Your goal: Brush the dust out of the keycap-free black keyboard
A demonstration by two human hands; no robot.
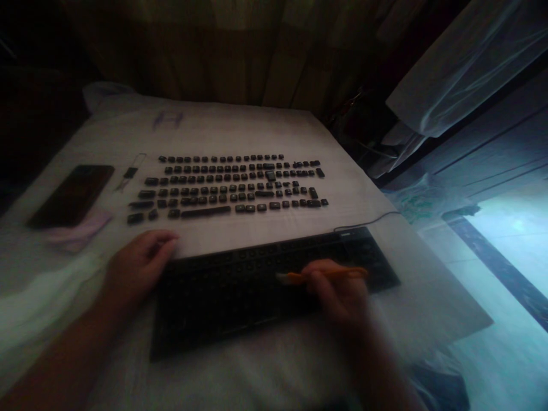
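Note:
A black keyboard (240, 297) with its keycaps off lies at a slant on the white-covered table. My right hand (338, 288) is over its right half, closed round a brush (334, 275) with an orange handle. The brush's pale bristles point left, over the key sockets; whether they touch is unclear. My left hand (135, 265) is by the keyboard's upper left corner, its fingers curled in and thumb close to the index finger, with nothing visible in it. Beyond the keyboard, loose black keycaps (222, 187) lie in rows, with the long space bar (205, 212) in the nearest row.
A dark phone (72, 194) lies at the left on a pink cloth (79, 231). Near it is a small dark object with a wire loop (131, 172). The keyboard's cable (372, 221) runs off to the right. White fabric (466, 68) hangs at the upper right.

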